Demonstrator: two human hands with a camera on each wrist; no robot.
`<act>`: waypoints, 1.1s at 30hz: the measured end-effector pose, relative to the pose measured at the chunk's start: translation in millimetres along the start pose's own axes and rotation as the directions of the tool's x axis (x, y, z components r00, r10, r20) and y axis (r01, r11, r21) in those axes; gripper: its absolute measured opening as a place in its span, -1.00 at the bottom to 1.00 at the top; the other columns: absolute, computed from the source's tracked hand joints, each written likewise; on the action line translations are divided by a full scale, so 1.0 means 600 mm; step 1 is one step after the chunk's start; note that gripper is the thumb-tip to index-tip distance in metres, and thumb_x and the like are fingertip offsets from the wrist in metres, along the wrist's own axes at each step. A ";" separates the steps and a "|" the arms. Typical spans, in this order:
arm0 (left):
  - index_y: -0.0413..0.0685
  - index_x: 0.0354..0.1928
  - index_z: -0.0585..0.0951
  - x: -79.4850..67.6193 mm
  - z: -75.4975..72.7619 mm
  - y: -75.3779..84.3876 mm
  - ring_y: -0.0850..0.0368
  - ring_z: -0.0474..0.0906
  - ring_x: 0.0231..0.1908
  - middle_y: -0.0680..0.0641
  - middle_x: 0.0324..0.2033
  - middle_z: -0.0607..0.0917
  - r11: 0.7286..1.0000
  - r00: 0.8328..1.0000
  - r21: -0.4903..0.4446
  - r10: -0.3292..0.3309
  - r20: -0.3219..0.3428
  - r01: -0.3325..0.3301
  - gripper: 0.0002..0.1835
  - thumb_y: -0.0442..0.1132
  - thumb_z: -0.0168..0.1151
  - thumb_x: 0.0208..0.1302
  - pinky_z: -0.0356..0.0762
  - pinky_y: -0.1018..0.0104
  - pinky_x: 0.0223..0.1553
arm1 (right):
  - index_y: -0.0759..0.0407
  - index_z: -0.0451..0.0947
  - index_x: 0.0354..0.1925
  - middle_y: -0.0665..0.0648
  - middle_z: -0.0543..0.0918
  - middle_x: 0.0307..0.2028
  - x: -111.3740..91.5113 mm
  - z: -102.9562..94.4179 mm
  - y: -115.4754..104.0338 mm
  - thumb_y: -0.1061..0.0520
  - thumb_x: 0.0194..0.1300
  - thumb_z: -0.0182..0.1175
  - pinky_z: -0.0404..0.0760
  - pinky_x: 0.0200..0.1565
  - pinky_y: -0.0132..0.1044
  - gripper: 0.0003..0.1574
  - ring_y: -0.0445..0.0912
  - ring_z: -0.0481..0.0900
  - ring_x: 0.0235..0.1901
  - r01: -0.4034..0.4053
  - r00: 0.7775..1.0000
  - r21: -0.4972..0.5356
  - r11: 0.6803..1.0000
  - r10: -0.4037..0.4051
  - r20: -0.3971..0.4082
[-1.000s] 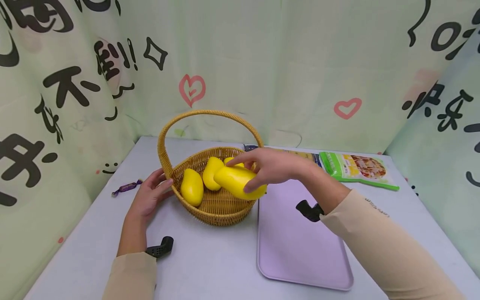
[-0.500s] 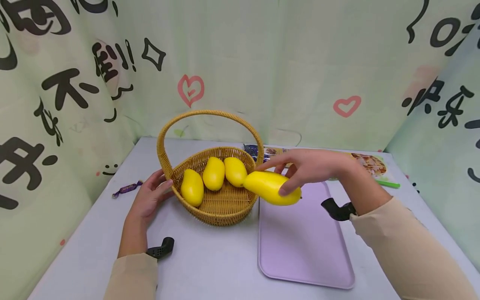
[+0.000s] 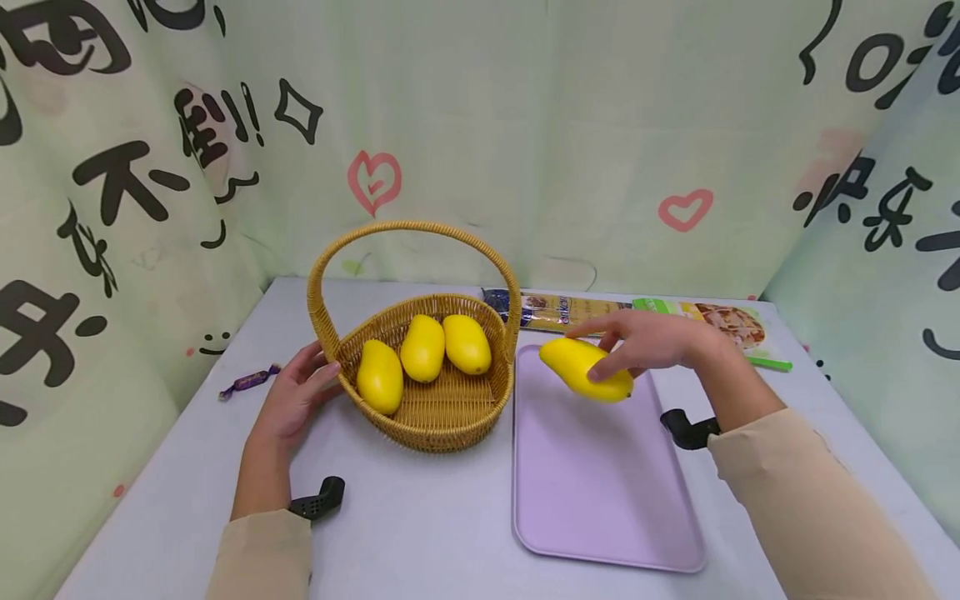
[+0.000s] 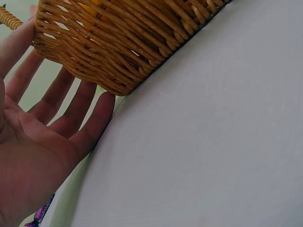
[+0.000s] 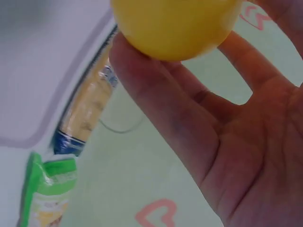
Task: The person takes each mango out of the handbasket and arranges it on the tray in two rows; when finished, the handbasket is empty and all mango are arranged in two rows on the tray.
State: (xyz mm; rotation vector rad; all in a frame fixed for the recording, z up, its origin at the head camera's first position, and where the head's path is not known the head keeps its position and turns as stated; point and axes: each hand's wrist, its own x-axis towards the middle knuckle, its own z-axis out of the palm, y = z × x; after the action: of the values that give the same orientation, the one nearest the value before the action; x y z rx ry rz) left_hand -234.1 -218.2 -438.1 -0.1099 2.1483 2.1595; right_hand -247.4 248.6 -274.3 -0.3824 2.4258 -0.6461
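A yellow mango (image 3: 587,370) is held in my right hand (image 3: 652,340), lifted over the upper part of the lilac tray (image 3: 600,492). The right wrist view shows the mango (image 5: 175,23) gripped between thumb and fingers. The wicker basket (image 3: 442,437) stands left of the tray, with three more mangoes (image 3: 423,348) lying inside along its left and back. My left hand (image 3: 300,396) rests against the basket's left side. In the left wrist view, the left hand (image 4: 52,127) has its fingers spread and rather straight, their tips touching the woven wall (image 4: 109,47).
A purple-wrapped candy (image 3: 250,381) lies left of the left hand. Behind the tray lie a long yellow-and-blue packet (image 3: 562,312) and a green-and-white food bag (image 3: 731,325), partly hidden by the right hand. The basket's tall handle (image 3: 412,227) arches upward. Printed curtains surround the table.
My right hand has carried the mango out of the basket, rightward to above the tray. The left hand stays at the basket, and the other mangoes keep their places.
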 end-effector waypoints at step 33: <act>0.09 0.63 0.17 0.003 -0.002 -0.003 0.00 0.38 0.36 -0.16 0.53 0.27 1.000 1.000 -0.002 0.007 -0.006 -0.008 -0.25 -0.06 0.23 0.52 0.50 0.14 0.35 | 0.01 0.33 0.52 0.38 0.44 0.32 0.104 0.110 0.017 -0.01 0.38 0.33 0.73 -0.16 -0.20 -0.17 0.05 0.57 -0.16 -0.100 0.968 0.113 0.989 0.123 -0.221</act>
State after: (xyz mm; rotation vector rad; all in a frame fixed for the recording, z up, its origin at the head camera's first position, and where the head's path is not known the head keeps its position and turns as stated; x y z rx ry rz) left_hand -235.7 -219.2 -440.0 -0.1088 2.1537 2.1679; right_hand -257.2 208.4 -355.5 -0.1342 2.5945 -0.7972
